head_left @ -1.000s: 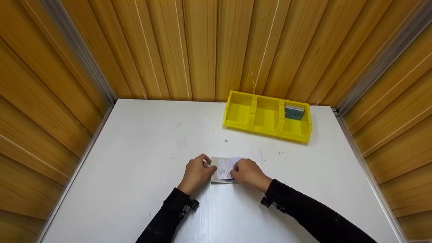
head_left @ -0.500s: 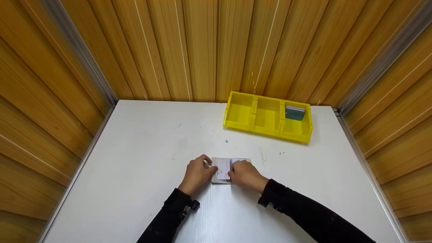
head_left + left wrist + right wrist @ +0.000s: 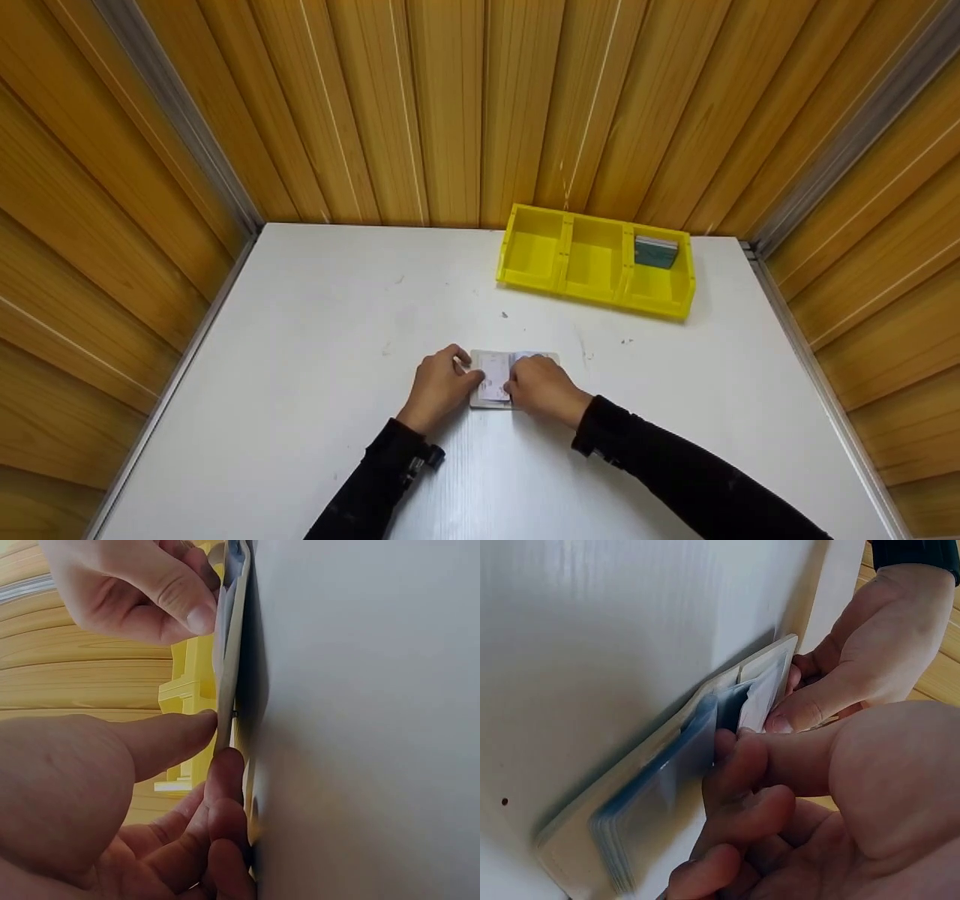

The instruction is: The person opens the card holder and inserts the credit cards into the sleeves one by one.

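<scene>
- Your card holder lies spread on the white table, right between your hands, its long side running left to right and well apart from both side edges.
- Room stretches to either side of your forearms: a broad span of white surface on your left, another on your right, each reaching to the metal rail at its corner of the panelled wall.
- Ahead of you, more tabletop separates the holder from the yellow tray, whose three compartments stand at an angle near the far edge, to the right of centre.
- A teal booklet leans upright at the back of the tray's right-hand compartment, well apart from your hands.
- Your left hand grips the holder's left end, thumb on the upper face and fingertips tucked beneath; the left wrist view shows a shadowed gap between that end and the table.
- Your right hand pinches the edge of a white printed slip between thumb and forefinger, the remaining fingers curled in beside the clear plastic pages.
- The slip covers most of the holder's left half, just beside your left thumb; whether its lower edge sits inside a pocket, you cannot tell from here.
</scene>
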Demonstrator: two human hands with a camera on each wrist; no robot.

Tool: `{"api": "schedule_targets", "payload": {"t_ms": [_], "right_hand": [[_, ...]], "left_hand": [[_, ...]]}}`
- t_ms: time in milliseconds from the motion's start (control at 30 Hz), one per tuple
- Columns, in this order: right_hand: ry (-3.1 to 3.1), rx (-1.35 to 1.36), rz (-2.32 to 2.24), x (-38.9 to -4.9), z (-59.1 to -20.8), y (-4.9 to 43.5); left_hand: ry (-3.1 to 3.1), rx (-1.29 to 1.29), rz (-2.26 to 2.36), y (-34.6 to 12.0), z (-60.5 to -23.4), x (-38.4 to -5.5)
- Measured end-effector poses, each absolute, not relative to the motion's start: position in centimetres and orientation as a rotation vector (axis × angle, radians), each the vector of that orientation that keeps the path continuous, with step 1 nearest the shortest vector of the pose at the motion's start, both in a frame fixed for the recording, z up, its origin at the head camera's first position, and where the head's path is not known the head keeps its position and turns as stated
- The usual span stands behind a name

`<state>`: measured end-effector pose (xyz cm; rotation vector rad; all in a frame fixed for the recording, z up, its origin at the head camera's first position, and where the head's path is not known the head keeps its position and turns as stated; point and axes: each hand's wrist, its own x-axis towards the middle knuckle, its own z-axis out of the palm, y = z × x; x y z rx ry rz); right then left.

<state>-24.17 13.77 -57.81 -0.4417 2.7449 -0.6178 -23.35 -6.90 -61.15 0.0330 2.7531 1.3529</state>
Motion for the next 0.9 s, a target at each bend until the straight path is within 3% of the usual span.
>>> {"api": "schedule_targets", "payload": {"t_ms": [333, 600, 900], "right_hand": [[2.760, -0.432, -0.711, -24.8, -57.4, 14.7], [2.835, -0.369, -0.633, -28.6, -55.5, 18.0], [2.643, -0.480, -0.571, -30.9, -56.6, 20.8]], "left_hand": [[2.751, 0.023, 1.349, -6.9, -61.0, -23.4], [2.784, 0.058, 1.331, -6.9, -60.9, -23.3], [2.741, 0.024, 1.345, -6.8, -60.8, -23.1]]}}
